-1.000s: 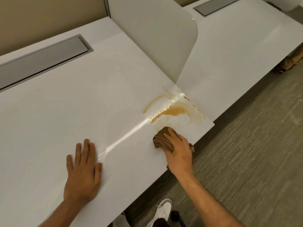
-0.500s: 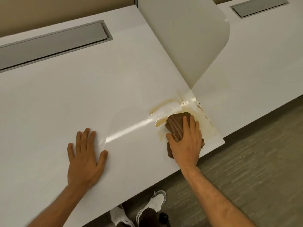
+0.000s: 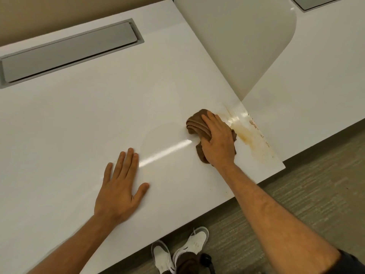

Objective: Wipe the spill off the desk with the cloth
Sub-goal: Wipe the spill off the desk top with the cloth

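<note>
A yellow-brown spill is smeared over the near right corner of the white desk, beside the desk's right edge. A bunched brown cloth lies just left of the smear. My right hand presses down on the cloth with its fingers laid over it, pointing to the far left; most of the cloth is hidden under the palm. My left hand rests flat on the desk nearer the front edge, fingers spread, holding nothing.
A white divider panel stands upright along the desk's right side, ending just behind the spill. A grey cable flap is set into the far left of the desk. A second desk lies to the right. My white shoes stand on carpet below.
My right hand has pushed the cloth forward through the spill and then leftwards, out of the puddle. The pooled liquid is now a thin smear. My left hand stayed flat.
</note>
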